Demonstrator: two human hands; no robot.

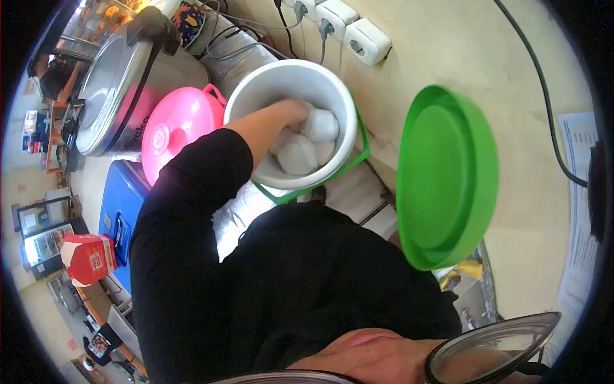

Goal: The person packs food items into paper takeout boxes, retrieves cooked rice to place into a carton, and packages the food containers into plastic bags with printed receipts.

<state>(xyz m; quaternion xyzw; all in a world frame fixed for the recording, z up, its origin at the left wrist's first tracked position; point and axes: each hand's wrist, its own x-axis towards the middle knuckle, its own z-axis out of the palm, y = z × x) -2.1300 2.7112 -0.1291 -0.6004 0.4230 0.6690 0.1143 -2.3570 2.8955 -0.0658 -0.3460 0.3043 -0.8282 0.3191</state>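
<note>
My left hand [294, 114] reaches down into a deep bucket [238, 102] with a pale inside and a green handle [363, 141]. It is blurred against several white, rounded, plastic-looking bundles [298, 155] in the bottom, and its fingers are hidden. Touching the hand's right side is a white cup-like piece [322, 125]. To the right, a round green lid [441, 182] stands tilted on edge, its rimmed inner side toward me. A sliver of my right hand [394, 240] shows at the lid's left edge, holding it from behind, with the fingers out of sight.
Left of the bucket are a pink lid [182, 125], a large silver cooker [109, 93], a blue box [121, 198] and a red-and-white carton [89, 259]. Sockets with plugs [345, 29] and cables are behind. A black cable [543, 89] hangs along the wall at right.
</note>
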